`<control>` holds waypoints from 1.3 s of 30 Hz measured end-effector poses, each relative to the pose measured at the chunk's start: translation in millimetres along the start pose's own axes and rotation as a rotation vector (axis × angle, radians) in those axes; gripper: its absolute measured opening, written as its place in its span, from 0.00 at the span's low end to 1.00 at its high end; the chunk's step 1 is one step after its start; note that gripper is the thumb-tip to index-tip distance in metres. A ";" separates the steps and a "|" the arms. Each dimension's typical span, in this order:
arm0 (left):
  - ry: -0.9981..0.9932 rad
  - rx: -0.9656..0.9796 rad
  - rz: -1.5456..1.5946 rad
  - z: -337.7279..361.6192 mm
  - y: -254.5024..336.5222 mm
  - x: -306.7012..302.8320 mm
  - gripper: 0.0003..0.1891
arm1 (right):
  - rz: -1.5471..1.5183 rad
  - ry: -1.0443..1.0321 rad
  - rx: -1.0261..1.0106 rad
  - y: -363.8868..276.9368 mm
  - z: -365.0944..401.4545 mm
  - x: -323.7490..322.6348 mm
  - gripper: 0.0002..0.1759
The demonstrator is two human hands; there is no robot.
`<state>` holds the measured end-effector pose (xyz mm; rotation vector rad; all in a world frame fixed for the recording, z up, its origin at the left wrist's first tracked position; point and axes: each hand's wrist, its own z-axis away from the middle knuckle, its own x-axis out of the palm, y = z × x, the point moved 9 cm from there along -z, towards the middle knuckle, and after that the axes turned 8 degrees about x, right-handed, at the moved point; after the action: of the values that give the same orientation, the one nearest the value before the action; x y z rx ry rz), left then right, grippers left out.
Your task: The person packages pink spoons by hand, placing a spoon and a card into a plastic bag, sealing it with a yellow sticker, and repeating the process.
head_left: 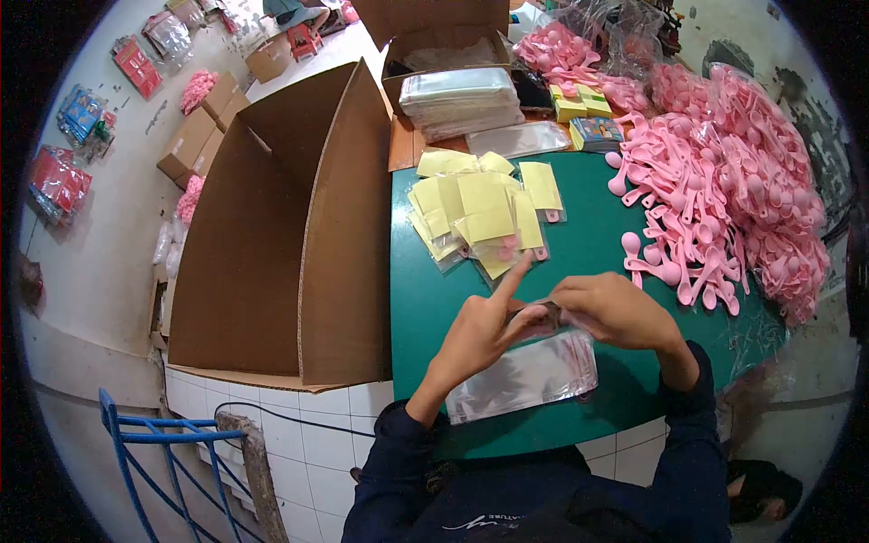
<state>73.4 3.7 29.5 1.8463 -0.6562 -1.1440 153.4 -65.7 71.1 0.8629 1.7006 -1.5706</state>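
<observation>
In front of me my left hand (480,333) stretches its index finger forward, while its thumb and other fingers close on a clear plastic bag (528,334). My right hand (617,310) has its fingers bent and gripping the same bag from the other side. Its contents, if any, cannot be made out. Directly below both hands lies a stack of clear plastic bags (520,385). Beyond my left fingertip is a pile of packed bags with yellow cards (484,204); pink spoon parts show in some of them.
Loose pink spoons (683,199) are heaped on the right of the green table (588,195). A big open cardboard box (348,244) stands against the left side. At the back are more clear bags (457,95), yellow card stacks (579,104) and a printed card stack (597,134).
</observation>
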 end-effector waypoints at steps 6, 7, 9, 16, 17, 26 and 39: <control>-0.133 0.024 0.264 23.9 -21.3 -15.4 0.39 | -0.560 0.015 0.326 47.4 -1.9 2.0 0.08; -0.083 -0.059 0.354 28.2 -28.8 -17.5 0.41 | -0.639 -0.007 0.355 51.7 1.8 4.4 0.08; -0.116 -0.142 0.354 33.2 -31.5 -17.7 0.41 | -0.765 -0.070 0.333 47.8 4.0 12.4 0.10; -0.033 -0.152 0.200 42.0 -23.9 -13.5 0.41 | -0.889 0.032 0.477 64.5 27.8 28.0 0.08; 0.045 -0.127 0.097 47.1 -21.1 -17.3 0.40 | -0.751 0.122 0.467 62.3 31.5 20.8 0.09; 0.020 -0.383 0.815 117.5 -21.2 59.4 0.33 | -0.139 -0.048 0.083 -28.2 47.3 52.2 0.19; 0.081 -0.446 0.804 133.1 -20.5 87.3 0.34 | 0.046 -0.198 -0.036 -40.2 59.6 81.4 0.11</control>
<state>-6.9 -104.4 -57.6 1.0710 -0.8960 -0.6019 76.1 -124.9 22.9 0.6987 1.5528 -1.5355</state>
